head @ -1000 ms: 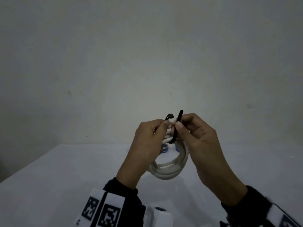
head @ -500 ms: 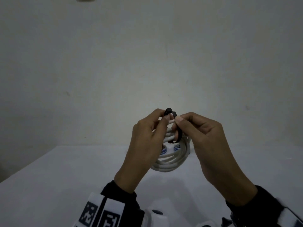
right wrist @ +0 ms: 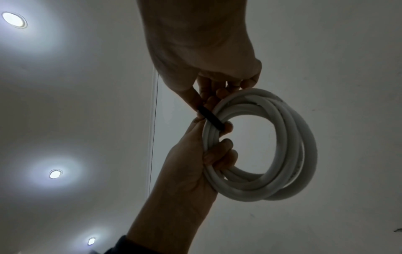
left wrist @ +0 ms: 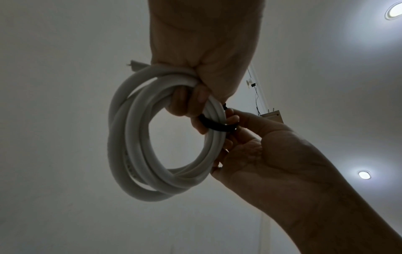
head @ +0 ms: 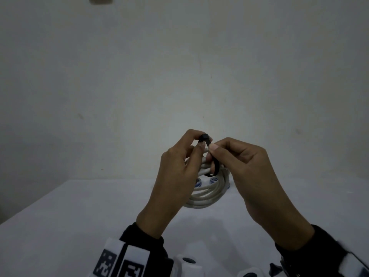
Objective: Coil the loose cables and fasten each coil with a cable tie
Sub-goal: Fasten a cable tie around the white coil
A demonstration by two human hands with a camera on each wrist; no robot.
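Note:
A white cable coil (head: 207, 194) hangs above the table, held up in both hands. My left hand (head: 196, 143) has its lower fingers curled through the coil (left wrist: 135, 137), while its thumb and forefinger pinch the head of a black cable tie (head: 215, 166). The tie (left wrist: 215, 125) loops round the bundled strands. My right hand (head: 214, 150) pinches the tie's strap (right wrist: 211, 118) just beside the head. In the right wrist view the coil (right wrist: 282, 146) hangs to the right of both hands. Where the strap tip meets the head is hidden by fingertips.
A white table (head: 79, 216) spreads below the hands, with a plain wall behind. A white power strip (head: 187, 262) lies at the near edge. Small blue-and-white items (head: 213, 179) show behind the coil.
The tie's free end stood upright a second ago; my right hand has bent it over to the head pinched by my left. Both hands and the coil rose slightly.

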